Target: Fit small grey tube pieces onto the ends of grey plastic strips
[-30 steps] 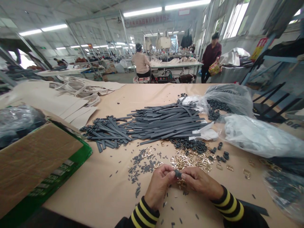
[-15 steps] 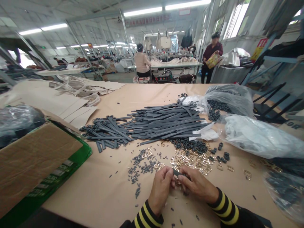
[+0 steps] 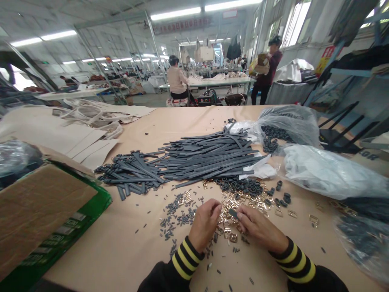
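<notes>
My right hand (image 3: 258,227) pinches a short dark strap piece (image 3: 233,213), its end pointing left. My left hand (image 3: 204,223) is closed with fingertips pressed together, a little left of the strap; what it holds, if anything, is too small to tell. Gold buckles (image 3: 233,237) lie between and behind the hands. Small dark pieces (image 3: 170,219) are scattered left of my left hand. Beyond are a pile of dark loops (image 3: 243,186) and a large heap of dark straps (image 3: 206,156).
A cardboard box (image 3: 54,207) stands at the left, beige sheets (image 3: 54,132) behind it. Plastic bags (image 3: 328,170) lie at the right. Across the table, one person (image 3: 177,79) sits and another (image 3: 267,71) stands carrying a box.
My hands have moved apart, leaving the strap piece in my right hand. The view has shifted slightly. The standing person has turned and now holds the box toward the left.
</notes>
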A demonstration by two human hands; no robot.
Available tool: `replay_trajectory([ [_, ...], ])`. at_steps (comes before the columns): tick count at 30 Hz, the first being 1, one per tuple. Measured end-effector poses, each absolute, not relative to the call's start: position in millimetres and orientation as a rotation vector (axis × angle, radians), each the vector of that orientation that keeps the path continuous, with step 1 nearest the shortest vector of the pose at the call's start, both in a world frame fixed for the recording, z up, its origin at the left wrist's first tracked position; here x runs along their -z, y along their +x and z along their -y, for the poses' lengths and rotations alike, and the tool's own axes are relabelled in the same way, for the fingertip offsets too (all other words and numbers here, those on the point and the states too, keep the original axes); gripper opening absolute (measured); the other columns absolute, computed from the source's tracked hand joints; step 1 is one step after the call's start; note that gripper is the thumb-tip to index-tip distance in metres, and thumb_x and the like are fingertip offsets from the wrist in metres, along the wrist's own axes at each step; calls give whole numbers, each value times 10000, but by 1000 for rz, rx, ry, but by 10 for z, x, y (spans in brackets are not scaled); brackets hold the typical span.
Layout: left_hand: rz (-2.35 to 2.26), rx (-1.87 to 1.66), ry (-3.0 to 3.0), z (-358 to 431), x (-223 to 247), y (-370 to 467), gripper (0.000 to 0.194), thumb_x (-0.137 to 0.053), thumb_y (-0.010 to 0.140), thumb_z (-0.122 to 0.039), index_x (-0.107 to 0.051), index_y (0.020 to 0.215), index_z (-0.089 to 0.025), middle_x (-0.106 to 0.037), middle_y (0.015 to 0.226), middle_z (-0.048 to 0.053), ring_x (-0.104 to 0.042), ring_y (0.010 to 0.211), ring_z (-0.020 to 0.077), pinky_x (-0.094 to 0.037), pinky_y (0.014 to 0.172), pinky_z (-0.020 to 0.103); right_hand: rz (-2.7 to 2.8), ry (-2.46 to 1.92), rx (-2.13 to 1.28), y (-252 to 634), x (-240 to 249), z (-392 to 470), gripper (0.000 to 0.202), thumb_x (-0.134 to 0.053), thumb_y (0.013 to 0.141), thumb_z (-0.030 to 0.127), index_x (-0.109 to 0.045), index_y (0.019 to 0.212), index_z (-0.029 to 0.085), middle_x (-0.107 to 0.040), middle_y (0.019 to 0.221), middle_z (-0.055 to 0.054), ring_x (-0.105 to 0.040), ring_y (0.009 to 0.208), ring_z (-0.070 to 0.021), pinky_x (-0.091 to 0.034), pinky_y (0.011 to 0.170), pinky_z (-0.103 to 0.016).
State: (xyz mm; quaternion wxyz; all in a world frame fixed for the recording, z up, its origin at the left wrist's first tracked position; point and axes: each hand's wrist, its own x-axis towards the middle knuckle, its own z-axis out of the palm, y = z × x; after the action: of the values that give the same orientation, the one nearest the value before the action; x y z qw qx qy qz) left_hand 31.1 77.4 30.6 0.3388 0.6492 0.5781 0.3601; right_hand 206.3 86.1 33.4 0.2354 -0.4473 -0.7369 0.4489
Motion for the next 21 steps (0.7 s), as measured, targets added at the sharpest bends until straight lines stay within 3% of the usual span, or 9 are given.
replay_trajectory([
  [4, -1566, -869, 2036, -1107, -319, 398, 210, -368, 826, -225, -564, 764, -182, -565, 742, 33, -503, 707, 150, -365, 650, 244, 1760, -1315, -1368, 2171, -322, -933, 243, -276, 873, 400, -413, 779, 224, -502, 546, 65, -462, 431, -106, -372, 456, -238],
  [10, -1593, -698, 2180, -1301, -199, 648, 156, -411, 814, -227, -545, 747, -187, -510, 768, 34, -463, 747, 163, -348, 665, 260, 1715, -1508, -1027, 2314, -330, -1023, 248, -302, 863, 390, -400, 704, 227, -439, 511, 62, -452, 479, -131, -357, 485, -265],
  [21, -1734, -275, 2208, -1478, -178, 448, 145, -374, 782, -105, -498, 830, -162, -505, 815, 65, -481, 742, 165, -336, 646, 260, 1805, -1423, -1098, 2199, -266, -975, 201, -359, 847, 356, -430, 723, 215, -452, 557, 52, -454, 512, -126, -348, 482, -238],
])
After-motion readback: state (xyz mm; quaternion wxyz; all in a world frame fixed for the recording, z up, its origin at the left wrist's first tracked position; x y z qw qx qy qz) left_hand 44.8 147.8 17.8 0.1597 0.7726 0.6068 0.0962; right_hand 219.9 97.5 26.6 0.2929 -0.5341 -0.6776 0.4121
